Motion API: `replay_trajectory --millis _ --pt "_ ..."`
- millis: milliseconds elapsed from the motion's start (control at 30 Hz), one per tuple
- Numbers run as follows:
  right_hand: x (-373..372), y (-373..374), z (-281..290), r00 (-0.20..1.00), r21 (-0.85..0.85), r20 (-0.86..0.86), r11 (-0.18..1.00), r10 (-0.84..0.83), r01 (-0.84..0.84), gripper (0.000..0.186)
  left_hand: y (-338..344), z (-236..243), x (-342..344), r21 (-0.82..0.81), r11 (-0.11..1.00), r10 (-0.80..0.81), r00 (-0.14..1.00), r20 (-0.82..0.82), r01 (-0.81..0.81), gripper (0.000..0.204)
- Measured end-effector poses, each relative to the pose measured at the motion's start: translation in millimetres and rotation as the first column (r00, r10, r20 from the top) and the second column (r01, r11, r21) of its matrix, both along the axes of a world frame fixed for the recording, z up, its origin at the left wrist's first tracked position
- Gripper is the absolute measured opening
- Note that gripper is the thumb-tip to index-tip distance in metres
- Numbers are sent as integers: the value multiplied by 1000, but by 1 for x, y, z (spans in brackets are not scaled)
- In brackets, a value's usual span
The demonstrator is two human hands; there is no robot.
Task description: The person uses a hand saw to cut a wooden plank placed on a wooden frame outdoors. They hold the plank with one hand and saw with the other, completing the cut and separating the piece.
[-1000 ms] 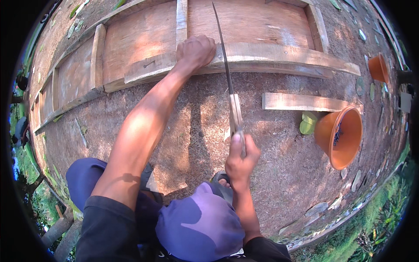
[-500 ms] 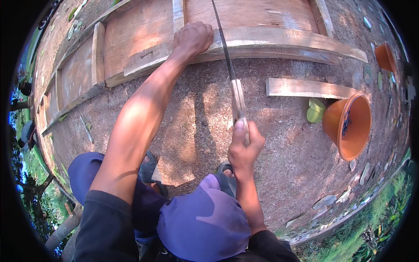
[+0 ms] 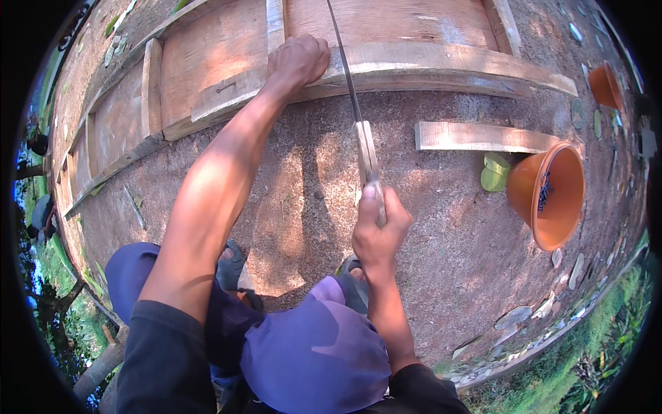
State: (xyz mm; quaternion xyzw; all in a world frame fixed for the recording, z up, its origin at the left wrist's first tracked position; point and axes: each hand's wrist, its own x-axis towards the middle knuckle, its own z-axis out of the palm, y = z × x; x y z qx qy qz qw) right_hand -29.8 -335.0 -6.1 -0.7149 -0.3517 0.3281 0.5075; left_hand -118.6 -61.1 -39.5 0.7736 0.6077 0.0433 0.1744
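Note:
My left hand (image 3: 298, 61) presses down on a long wooden batten (image 3: 441, 65) that lies across a wooden frame (image 3: 207, 62) on the ground. My right hand (image 3: 377, 231) is closed around the pale wooden handle of a hand saw (image 3: 352, 96). The saw's thin blade runs away from me and crosses the batten just right of my left hand. My purple cap brim (image 3: 317, 359) fills the lower middle of the view.
A short loose wooden piece (image 3: 483, 136) lies on the dirt to the right. An orange flowerpot (image 3: 548, 193) lies tipped beside it, with a green leaf (image 3: 495, 172) next to it. Another orange pot (image 3: 607, 84) is farther right. Grass and stones edge the lower right.
The view has shifted closer to the frame. My right hand has pushed the saw forward along the cut. My left hand stays on the batten.

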Motion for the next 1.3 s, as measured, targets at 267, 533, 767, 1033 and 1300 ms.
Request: replay_trajectory --millis 267,533,767,1033,1300 --pt "-3 -85 -15 1000 12 -11 1000 7 -7 23 7 -7 -7 131 979 -142 983 -118 158 40" --pt "-3 36 3 999 68 31 998 -6 4 29 13 -30 -4 265 948 -163 983 -83 179 35" --pt "11 -122 12 995 -7 94 1000 22 -21 37 9 -25 6 103 980 -166 984 -61 172 42" --pt "5 62 -15 999 124 -22 992 -26 28 24 21 -26 2 284 947 -152 988 -23 152 45" --pt "11 -129 0 1000 30 -23 1000 9 -8 28 21 -35 -11 298 940 -168 986 -19 166 44"
